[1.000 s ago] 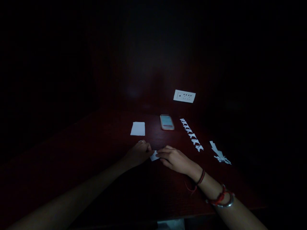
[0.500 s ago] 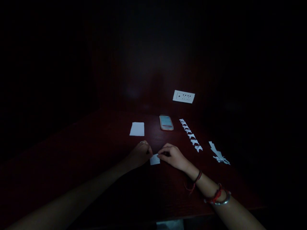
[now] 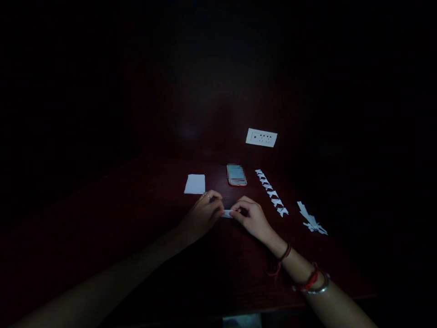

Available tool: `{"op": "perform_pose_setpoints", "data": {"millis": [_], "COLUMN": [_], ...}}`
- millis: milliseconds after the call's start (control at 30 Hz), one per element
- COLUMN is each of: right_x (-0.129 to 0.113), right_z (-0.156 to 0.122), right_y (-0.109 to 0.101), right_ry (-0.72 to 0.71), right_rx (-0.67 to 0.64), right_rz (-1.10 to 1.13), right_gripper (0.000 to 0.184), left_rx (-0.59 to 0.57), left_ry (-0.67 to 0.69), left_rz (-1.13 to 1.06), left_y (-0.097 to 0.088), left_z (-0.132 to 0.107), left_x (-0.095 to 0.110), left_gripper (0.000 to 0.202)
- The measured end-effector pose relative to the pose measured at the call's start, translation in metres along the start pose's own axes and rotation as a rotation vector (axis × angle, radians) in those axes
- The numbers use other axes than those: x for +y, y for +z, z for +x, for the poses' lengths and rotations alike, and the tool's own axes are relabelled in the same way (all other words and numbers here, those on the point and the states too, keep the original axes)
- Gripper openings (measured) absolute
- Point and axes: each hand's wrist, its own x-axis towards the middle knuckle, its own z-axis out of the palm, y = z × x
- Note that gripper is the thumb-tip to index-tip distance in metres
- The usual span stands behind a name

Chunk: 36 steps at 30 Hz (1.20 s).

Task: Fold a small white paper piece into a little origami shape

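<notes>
The scene is very dark. My left hand (image 3: 202, 214) and my right hand (image 3: 251, 217) meet over a dark red table (image 3: 136, 237). Both pinch a small folded white paper piece (image 3: 227, 213) between their fingertips, just above or on the tabletop. Only a narrow strip of the paper shows between the fingers. My left hand wears a ring. Red thread bands and a metal bangle circle my right wrist (image 3: 309, 281).
A white paper square (image 3: 195, 184) lies beyond my left hand. A phone (image 3: 236, 175) lies behind the hands. A row of folded white paper shapes (image 3: 272, 192) and a smaller white paper heap (image 3: 311, 219) lie to the right. A white wall socket (image 3: 261, 137) sits behind.
Both hands moved slightly away from me with the paper piece. The paper, seen earlier as a small flat square, now shows only as a thin strip between the fingertips.
</notes>
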Motion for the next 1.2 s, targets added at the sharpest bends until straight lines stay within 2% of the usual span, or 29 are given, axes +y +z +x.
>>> {"op": "perform_pose_setpoints", "data": {"millis": [133,367,600,900,1000,1200], "right_x": [-0.003,-0.006,0.003,-0.001,-0.003,-0.008], "right_z": [0.000,0.001,0.000,-0.001,-0.001,-0.001], "right_y": [-0.001,0.001,0.003,0.002,0.001,0.002], "right_ry": [-0.018,0.018,-0.001,-0.027,-0.058,-0.067], "right_rx": [-0.024,0.007,-0.076,-0.043,-0.052,-0.070], "right_rz": [0.026,0.039,0.034,-0.110,-0.088,-0.075], "right_gripper": [0.009,0.012,0.008,0.010,0.006,0.012], "left_rx": [-0.005,-0.064,-0.013,-0.016,-0.017,-0.051], "left_ry": [-0.008,-0.076,-0.167,-0.049,-0.039,-0.057], "left_rz": [-0.022,-0.106,-0.131,-0.104,-0.103,-0.082], "left_y": [-0.004,-0.006,-0.007,-0.001,-0.002,0.002], "left_z": [0.000,0.002,0.004,0.003,0.003,0.001], "left_x": [0.002,0.008,0.006,0.004,0.004,0.004], "left_gripper": [0.010,0.013,0.015,0.007,0.008,0.008]}}
